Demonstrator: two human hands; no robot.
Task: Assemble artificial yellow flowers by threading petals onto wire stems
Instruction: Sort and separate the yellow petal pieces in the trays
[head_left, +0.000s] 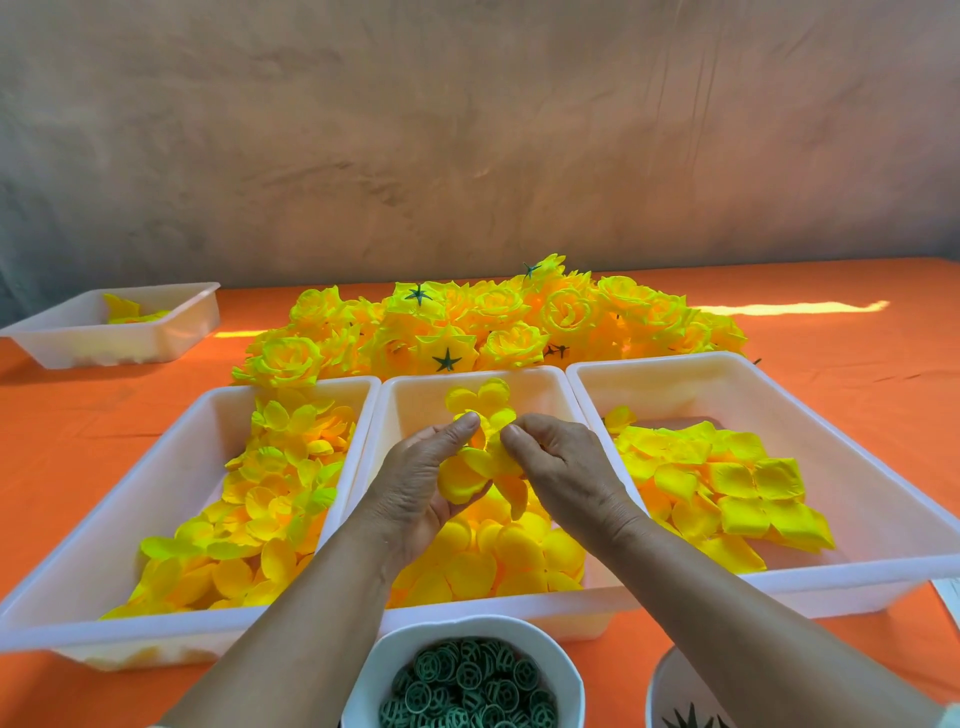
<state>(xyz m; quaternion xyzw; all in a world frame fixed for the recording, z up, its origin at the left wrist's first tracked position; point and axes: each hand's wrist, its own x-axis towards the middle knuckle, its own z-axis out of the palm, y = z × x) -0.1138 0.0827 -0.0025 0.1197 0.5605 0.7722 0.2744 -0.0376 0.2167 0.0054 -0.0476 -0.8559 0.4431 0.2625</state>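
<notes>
Over the middle white tray (415, 395), both hands work on a cluster of yellow fabric petals (480, 410). My left hand (421, 478) cups the lower petals from below, with its thumb against the cluster. My right hand (558, 462) pinches the petals from the right with curled fingers. No wire stem shows; the hands hide the centre of the cluster. Loose round petals (498, 561) fill the near part of the middle tray.
A left tray (171, 467) and a right tray (857, 457) hold other yellow petal shapes. Finished yellow flowers (488, 322) are heaped behind the trays on the orange cloth. A white bowl of green discs (462, 686) stands at the near edge, a second bowl (670, 696) beside it. A small tray (182, 322) sits far left.
</notes>
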